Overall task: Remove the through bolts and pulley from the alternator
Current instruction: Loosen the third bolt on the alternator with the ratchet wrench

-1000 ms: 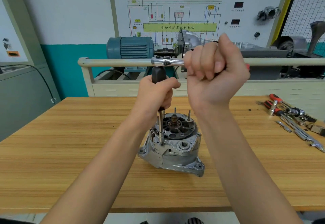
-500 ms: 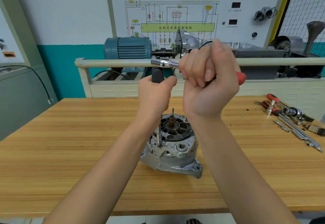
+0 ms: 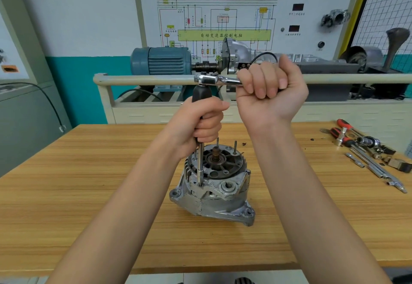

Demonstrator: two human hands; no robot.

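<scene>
Alternator (image 3: 214,185) upright mid-bench, left hand (image 3: 198,125) wrapped around black driver handle (image 3: 199,93), right hand (image 3: 270,96) fisted around ratchet (image 3: 217,80) atop it.

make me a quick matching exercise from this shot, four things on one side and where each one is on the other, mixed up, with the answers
Things:
1. left hand
2. right hand
3. alternator
4. loose tools

Places:
A. standing mid-bench on the wooden table
B. lying at the table's far right
C. gripping the upright black driver handle
D. gripping the ratchet handle

Pairs: 1-C, 2-D, 3-A, 4-B
</scene>
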